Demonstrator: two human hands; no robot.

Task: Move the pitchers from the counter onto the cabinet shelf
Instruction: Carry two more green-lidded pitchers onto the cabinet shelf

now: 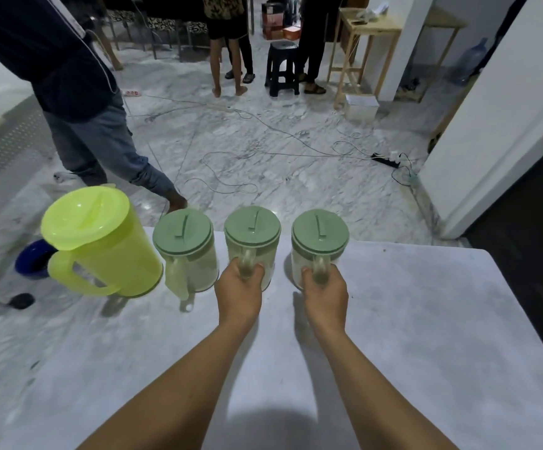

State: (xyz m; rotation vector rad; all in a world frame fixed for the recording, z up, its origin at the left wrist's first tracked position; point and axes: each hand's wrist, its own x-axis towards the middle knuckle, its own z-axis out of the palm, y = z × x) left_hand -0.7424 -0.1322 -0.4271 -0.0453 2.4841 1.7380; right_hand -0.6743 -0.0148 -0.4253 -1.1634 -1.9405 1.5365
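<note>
Our left hand [239, 291] and right hand [324, 293] each close on a clear pitcher's handle; all four pitchers, including the yellow-green pitcher [101, 241], stand on the bench [393, 319]. None shelved yet.

No readable text, labels or numbers on the pitchers, counter, or boxes

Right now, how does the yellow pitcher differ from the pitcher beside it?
The yellow pitcher is larger and all lime-yellow; its neighbour is smaller, with a clear body and a sage-green lid. The yellow pitcher's handle points left; the neighbour's points toward the camera. Neither is held by the hands; both stand upright, lids on.
</note>
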